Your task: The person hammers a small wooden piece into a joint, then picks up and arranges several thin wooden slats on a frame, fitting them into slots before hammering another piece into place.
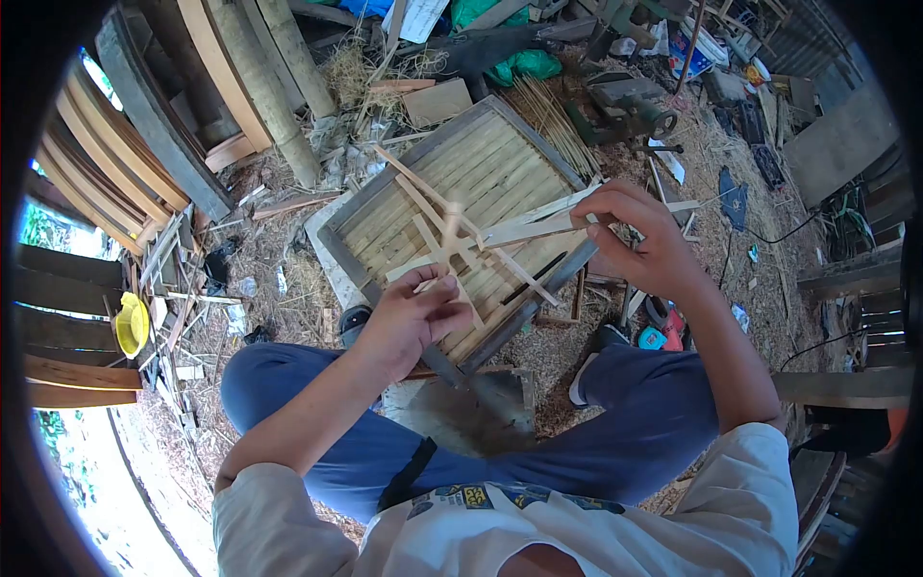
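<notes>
My left hand (418, 317) is closed, pinching a short, thin wooden stick (452, 226) that stands up from the fingertips and is blurred at its upper end. To the right, my right hand (635, 236) pinches one end of a long, flat, pale strip (538, 229) between thumb and fingers. The strip's far tip points left toward the stick. Below both hands lies a slatted wooden panel (490, 159) in a dark frame. Several thin wooden strips (524, 274) lie crossed on it, beside a slim dark rod (535, 279).
A bench vise (663, 122) stands beyond the panel. Near my right foot lie a teal tape measure (652, 338) and a red tool (673, 327). A yellow plastic object (132, 325) is at the left. Curved timbers (159, 106) lean at the upper left; shavings and offcuts cover the ground.
</notes>
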`<state>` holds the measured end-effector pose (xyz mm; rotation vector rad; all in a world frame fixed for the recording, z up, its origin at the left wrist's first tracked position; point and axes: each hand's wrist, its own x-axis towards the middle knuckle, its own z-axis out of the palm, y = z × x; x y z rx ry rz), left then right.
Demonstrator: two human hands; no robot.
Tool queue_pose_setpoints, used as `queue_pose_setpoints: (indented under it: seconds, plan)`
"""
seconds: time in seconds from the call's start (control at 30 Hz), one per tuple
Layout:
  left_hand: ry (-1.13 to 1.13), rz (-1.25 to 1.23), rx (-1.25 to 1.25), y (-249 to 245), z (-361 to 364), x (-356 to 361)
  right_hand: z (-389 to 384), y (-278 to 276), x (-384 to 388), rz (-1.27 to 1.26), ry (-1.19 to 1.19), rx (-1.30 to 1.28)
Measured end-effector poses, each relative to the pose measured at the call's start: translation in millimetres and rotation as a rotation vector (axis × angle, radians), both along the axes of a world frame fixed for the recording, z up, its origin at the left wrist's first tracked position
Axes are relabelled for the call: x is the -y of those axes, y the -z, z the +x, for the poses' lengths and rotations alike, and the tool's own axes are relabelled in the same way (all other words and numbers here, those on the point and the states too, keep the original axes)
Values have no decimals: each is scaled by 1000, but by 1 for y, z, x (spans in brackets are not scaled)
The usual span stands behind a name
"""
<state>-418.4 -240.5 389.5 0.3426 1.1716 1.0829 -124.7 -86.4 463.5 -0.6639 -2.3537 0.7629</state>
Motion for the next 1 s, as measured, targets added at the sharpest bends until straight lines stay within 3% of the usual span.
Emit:
queue_pose_setpoints:
  seconds: [0.1,0.2,0.3,0.4,0.5,0.6,0.7,0.8,0.87,0.93,1.0]
  plan:
    - [82,-72,-278,-11,9,-1,1,-2,-1,-30,17,0]
    - [264,130,-579,3,5,1,4,-2,-3,-52,39,-13]
    - [57,293,-511,17,7,2,5,0,-5,-68,64,-29]
    - [-139,248,66,1,4,-6,6,-3,-3,-71,87,-36]
    - [-35,253,196,-22,-8,-9,6,-3,-4,-65,82,-57]
    - [9,299,512,-19,-19,-5,5,-1,-4,-64,82,-54]
    - [25,248,491,-16,-20,-5,5,-1,-5,-71,80,-41]
    - [-120,186,127,-26,0,-4,3,-2,-7,-61,67,-31]
    - [-91,298,-50,-12,0,-3,2,-2,-8,-54,60,-29]
    - [-79,348,-41,1,-5,-2,0,-2,-9,-51,57,-29]
    - [-82,338,153,4,-18,1,-1,1,-10,-86,46,-19]
